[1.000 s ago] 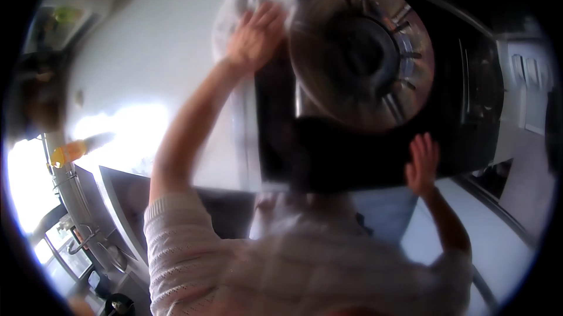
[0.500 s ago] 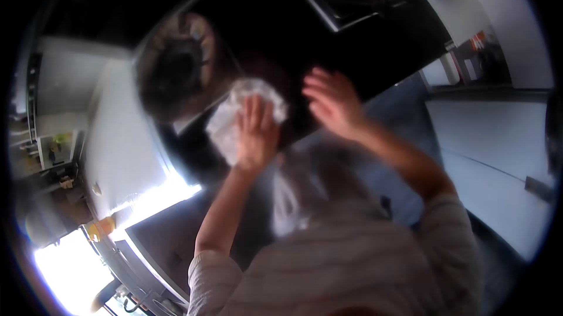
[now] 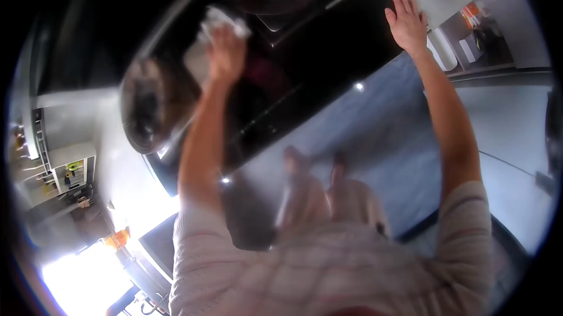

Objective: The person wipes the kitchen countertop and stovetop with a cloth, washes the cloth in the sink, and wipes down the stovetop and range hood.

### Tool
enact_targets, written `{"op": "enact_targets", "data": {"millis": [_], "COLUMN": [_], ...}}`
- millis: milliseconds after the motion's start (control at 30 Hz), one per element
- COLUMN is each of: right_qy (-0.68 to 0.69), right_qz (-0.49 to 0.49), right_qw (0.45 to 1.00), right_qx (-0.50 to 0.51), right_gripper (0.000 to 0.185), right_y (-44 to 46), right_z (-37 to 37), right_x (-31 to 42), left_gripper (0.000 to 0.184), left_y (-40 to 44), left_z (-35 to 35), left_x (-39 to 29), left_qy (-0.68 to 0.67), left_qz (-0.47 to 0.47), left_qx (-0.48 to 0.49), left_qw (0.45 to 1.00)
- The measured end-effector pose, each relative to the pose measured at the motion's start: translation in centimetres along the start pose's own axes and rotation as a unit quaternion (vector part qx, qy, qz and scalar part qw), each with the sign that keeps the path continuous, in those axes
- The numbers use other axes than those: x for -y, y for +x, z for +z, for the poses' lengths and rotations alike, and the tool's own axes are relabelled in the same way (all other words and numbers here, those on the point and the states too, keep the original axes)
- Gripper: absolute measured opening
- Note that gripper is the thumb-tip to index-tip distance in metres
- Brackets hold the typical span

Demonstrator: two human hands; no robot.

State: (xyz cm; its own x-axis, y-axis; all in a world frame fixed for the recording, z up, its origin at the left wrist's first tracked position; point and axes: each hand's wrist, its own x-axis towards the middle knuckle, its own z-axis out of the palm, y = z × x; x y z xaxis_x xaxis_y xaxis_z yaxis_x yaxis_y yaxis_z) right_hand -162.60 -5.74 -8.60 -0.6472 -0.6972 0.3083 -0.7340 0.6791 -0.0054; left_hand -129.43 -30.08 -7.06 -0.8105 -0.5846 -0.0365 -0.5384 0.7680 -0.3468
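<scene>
My left hand [image 3: 226, 57] is stretched forward over a black glass cooktop [image 3: 328, 43], its fingers on a crumpled white cloth [image 3: 218, 21]. Motion blurs the fingertips, and the hand covers part of the cloth. On the right, my right hand [image 3: 409, 27] has its fingers spread at the cooktop's far right edge, with nothing in it. Near my left forearm stands a round, shiny pan [image 3: 157, 105], blurred. A dark burner area with a metal frame [image 3: 275, 27] lies beyond, to the right of the cloth.
The grey floor [image 3: 375, 116] and my feet show below the cooktop's front edge. White cabinet doors [image 3: 498, 122] stand on the right, under a shelf with small boxes [image 3: 469, 46]. A white counter [image 3: 126, 181] runs along the left.
My left hand has slid the cloth forward and slightly left, away from my body. My right hand has moved right and forward to the cooktop's far edge. The view has shifted.
</scene>
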Motion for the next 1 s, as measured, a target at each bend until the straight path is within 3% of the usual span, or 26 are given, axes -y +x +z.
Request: {"op": "enact_targets", "data": {"millis": [33,67,100,133,267,300,333,467,567,600,633,667,700,733,767,867,933,967,1000], "right_qy": [0.003,0.007,0.013,0.015,-0.016,-0.018,-0.017,-0.024,-0.018,-0.008,-0.009,-0.007,-0.007,-0.009,-0.012,-0.008,-0.005,-0.006,-0.004], "right_qz": [0.003,0.004,0.01,0.015,0.01,0.003,-0.002,-0.017,-0.024,-0.021,-0.024,-0.021,-0.015,-0.012,-0.01,-0.003,0.003,0.006,0.005], "right_qw": [1.0,1.0,1.0,1.0,0.999,1.0,1.0,1.0,0.999,0.999,0.999,0.999,1.0,1.0,1.0,1.0,1.0,1.0,1.0], "right_qx": [-0.001,-0.004,0.008,0.02,0.03,0.017,0.01,-0.011,-0.02,-0.029,-0.036,-0.031,-0.026,-0.02,-0.016,-0.011,-0.003,0.003,0.002], "right_gripper": [0.05,0.05,0.05,0.051,0.051,0.05,0.05,0.048,0.047,0.046,0.047,0.048,0.048,0.048,0.049,0.049,0.049,0.05,0.05], "right_y": [-0.1,0.0,0.1,0.1,0.1,0.1,0.1,0.3,0.1,0.3,0.2,0.2,0.1,0.1,0.1,0.0,0.1,0.1,0.0], "right_z": [-0.2,-0.2,-0.1,-0.1,-0.5,-0.6,-0.3,-0.2,-1.0,-1.2,-0.8,-0.6,-0.6,-0.6,-0.6,-0.8,-1.0,-1.0,-1.0], "right_x": [-0.1,0.1,0.3,0.3,0.4,0.3,0.2,-0.3,0.4,0.5,0.2,0.3,0.4,0.5,0.4,0.4,0.6,0.7,0.7], "left_gripper": [0.045,0.051,0.058,0.059,0.056,0.053,0.051,0.05,0.052,0.049,0.046,0.044,0.045,0.048,0.051,0.034,0.03,0.029,0.029], "left_y": [-3.6,-6.9,-9.6,-12.2,-9.0,-6.0,-4.6,5.7,7.6,6.3,3.9,1.4,-1.2,-3.6,-5.3,-5.6,-4.6,-3.9,-3.0], "left_z": [-0.8,-1.3,-9.7,-6.8,-0.4,-5.2,2.2,7.1,4.6,2.7,0.3,-1.5,2.3,-0.9,-2.4,-2.7,-4.9,-5.2,-4.0], "left_x": [-2.6,-5.3,-8.6,-9.2,-3.4,-2.3,1.7,9.6,10.3,8.2,4.8,2.9,1.7,-1.5,-3.4,-4.5,-5.5,-5.8,-6.5], "left_qy": [-0.13,-0.065,-0.059,-0.239,-0.354,0.079,-0.152,-0.167,-0.199,-0.032,0.137,0.304,-0.079,-0.182,-0.234,-0.305,-0.484,-0.478,-0.482], "left_qz": [0.017,0.03,0.06,0.082,0.078,0.013,0.01,-0.128,-0.222,-0.15,-0.075,0.003,0.007,-0.048,-0.02,0.007,-0.163,-0.219,-0.166], "left_qx": [-0.111,-0.005,0.144,0.032,0.057,0.158,-0.089,-0.101,-0.024,0.019,0.06,0.101,-0.177,-0.131,-0.121,-0.183,-0.138,-0.124,-0.215], "left_qw": [0.985,0.997,0.986,0.967,0.93,0.984,0.984,0.972,0.954,0.988,0.986,0.947,0.981,0.973,0.964,0.935,0.848,0.841,0.833]}}
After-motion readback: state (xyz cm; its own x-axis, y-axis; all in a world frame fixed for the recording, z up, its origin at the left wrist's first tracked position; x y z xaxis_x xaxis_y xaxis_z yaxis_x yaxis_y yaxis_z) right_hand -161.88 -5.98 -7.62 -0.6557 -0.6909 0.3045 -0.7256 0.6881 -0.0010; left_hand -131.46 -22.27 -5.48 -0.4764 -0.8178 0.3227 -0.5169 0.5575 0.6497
